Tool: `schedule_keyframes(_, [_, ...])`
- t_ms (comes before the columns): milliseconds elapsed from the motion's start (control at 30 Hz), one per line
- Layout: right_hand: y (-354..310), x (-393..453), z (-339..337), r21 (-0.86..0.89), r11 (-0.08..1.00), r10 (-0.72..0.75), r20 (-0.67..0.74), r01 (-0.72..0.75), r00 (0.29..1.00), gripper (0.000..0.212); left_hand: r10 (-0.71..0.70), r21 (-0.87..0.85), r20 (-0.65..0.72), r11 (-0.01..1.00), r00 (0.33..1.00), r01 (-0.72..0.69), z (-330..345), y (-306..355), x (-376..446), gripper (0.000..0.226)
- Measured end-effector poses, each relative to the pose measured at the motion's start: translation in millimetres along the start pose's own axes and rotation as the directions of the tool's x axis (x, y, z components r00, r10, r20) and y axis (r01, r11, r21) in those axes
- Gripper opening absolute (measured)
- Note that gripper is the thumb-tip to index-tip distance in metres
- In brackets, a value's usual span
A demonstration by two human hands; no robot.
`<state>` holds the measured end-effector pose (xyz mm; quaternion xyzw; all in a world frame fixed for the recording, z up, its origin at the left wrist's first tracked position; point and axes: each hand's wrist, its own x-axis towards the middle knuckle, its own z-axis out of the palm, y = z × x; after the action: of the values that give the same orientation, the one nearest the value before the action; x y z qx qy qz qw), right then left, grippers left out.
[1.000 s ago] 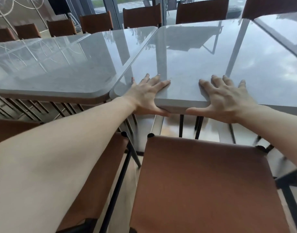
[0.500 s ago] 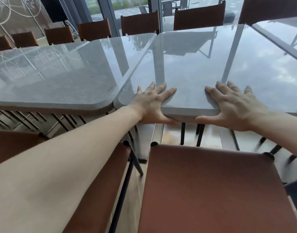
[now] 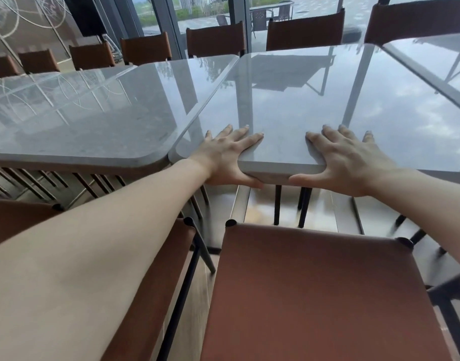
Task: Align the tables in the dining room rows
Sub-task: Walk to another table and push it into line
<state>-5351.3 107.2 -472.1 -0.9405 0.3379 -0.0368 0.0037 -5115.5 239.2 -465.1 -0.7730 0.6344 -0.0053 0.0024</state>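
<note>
Head view looks down on a glossy grey square stone-topped counter (image 3: 314, 105) with rounded corners, its polished face mirroring sky and window frames. Both hands grip its near edge. The left hand (image 3: 227, 155) lies with fingers spread flat on the top and the thumb hooked under the edge; the right hand (image 3: 350, 162) does the same, fingers fanned on the smooth top, thumb pressed against the underside. The two thumbs point toward each other, apart.

Just left stands a matching grey stone counter (image 3: 93, 118); their far corners nearly touch while a narrow wedge-shaped gap opens toward the near side. At far right, the edge of a third grey counter (image 3: 437, 63) shows. Directly below the hands sits a rust-brown leather chair seat (image 3: 317, 290) on a thin black metal frame. Brown leather chair backs (image 3: 304, 32) line the far side before tall glass windows (image 3: 202, 11).
</note>
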Motion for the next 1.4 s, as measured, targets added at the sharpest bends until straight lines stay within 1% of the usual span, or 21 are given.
schedule_keyframes(67, [-2,0,-1,0.002,1.000,-0.011,0.006,0.011,1.000,0.131,-0.008,-0.009,0.007,1.000,1.000,0.008,1,-1,0,0.127])
schedule_keyframes(133, [-3,2,-3,0.002,1.000,-0.019,-0.019,0.019,1.000,0.130,-0.007,-0.002,-0.014,1.000,1.000,0.007,0,-3,0,0.128])
schedule_keyframes(267, [-2,2,-3,0.000,1.000,-0.013,0.002,0.013,1.000,0.131,-0.030,-0.010,0.001,0.999,1.000,0.030,-3,0,0,0.128])
schedule_keyframes(433, [-7,-1,-5,0.007,1.000,0.007,0.051,-0.008,0.999,0.142,-0.070,-0.063,0.070,0.995,0.995,0.075,-9,3,-5,0.129])
schedule_keyframes(500, [-7,-3,-8,0.023,1.000,0.014,0.069,-0.015,0.998,0.142,-0.086,-0.096,0.120,0.991,0.989,0.098,-13,5,-7,0.129])
schedule_keyframes(567, [-8,-4,-11,0.030,0.999,0.011,0.096,-0.014,0.995,0.136,-0.113,-0.094,0.166,0.987,0.980,0.130,-18,9,-9,0.126])
schedule_keyframes(667, [-10,-3,-13,0.060,0.998,0.015,0.143,-0.023,0.990,0.125,-0.169,-0.025,0.208,0.984,0.963,0.178,-28,17,-11,0.121])
schedule_keyframes(700, [-9,-2,-15,0.104,0.994,0.018,0.159,-0.035,0.987,0.121,-0.194,-0.003,0.221,0.980,0.956,0.199,-32,21,-12,0.120])
schedule_keyframes(767, [-4,-3,-23,0.252,0.964,0.034,0.193,-0.083,0.981,0.106,-0.269,0.035,0.237,0.963,0.934,0.268,-41,41,-14,0.113])
schedule_keyframes(833, [5,-9,-36,0.410,0.900,0.052,0.229,-0.144,0.972,0.093,-0.360,0.044,0.220,0.932,0.906,0.360,-48,71,-22,0.096])
schedule_keyframes(900, [10,-22,-52,0.518,0.826,0.077,0.287,-0.222,0.955,0.075,-0.413,-0.040,0.216,0.902,0.885,0.430,-53,100,-38,0.079])
schedule_keyframes(933, [11,-30,-62,0.579,0.766,0.104,0.318,-0.280,0.942,0.062,-0.415,-0.130,0.234,0.883,0.879,0.452,-57,111,-49,0.072])
schedule_keyframes(967, [10,-38,-73,0.649,0.676,0.148,0.346,-0.350,0.927,0.049,-0.411,-0.249,0.254,0.847,0.876,0.469,-63,118,-61,0.066])
schedule_keyframes(1000, [7,-48,-86,0.717,0.562,0.198,0.366,-0.411,0.909,0.039,-0.405,-0.387,0.266,0.786,0.875,0.482,-73,124,-73,0.059])
schedule_keyframes(1033, [3,-58,-100,0.776,0.448,0.246,0.372,-0.445,0.895,0.030,-0.404,-0.529,0.262,0.700,0.877,0.480,-84,128,-85,0.053])
schedule_keyframes(1067, [-2,-68,-116,0.822,0.353,0.282,0.362,-0.447,0.889,0.026,-0.419,-0.645,0.242,0.605,0.875,0.467,-98,133,-96,0.048])
schedule_keyframes(1100, [-8,-79,-133,0.858,0.287,0.300,0.343,-0.427,0.890,0.024,-0.449,-0.727,0.218,0.517,0.867,0.451,-112,138,-106,0.043])
schedule_keyframes(1167, [-20,-101,-168,0.908,0.194,0.300,0.306,-0.372,0.903,0.022,-0.499,-0.832,0.200,0.367,0.843,0.415,-141,147,-124,0.037])
schedule_keyframes(1200, [-26,-114,-186,0.925,0.154,0.298,0.292,-0.348,0.909,0.021,-0.505,-0.863,0.195,0.319,0.841,0.392,-156,152,-133,0.035])
schedule_keyframes(1300, [-38,-149,-237,0.956,0.062,0.326,0.253,-0.288,0.911,0.020,-0.470,-0.920,0.149,0.256,0.870,0.296,-202,164,-156,0.029])
schedule_keyframes(1400, [-49,-182,-288,0.964,-0.021,0.345,0.256,-0.265,0.903,0.018,-0.443,-0.962,0.080,0.200,0.893,0.186,-253,176,-180,0.024])
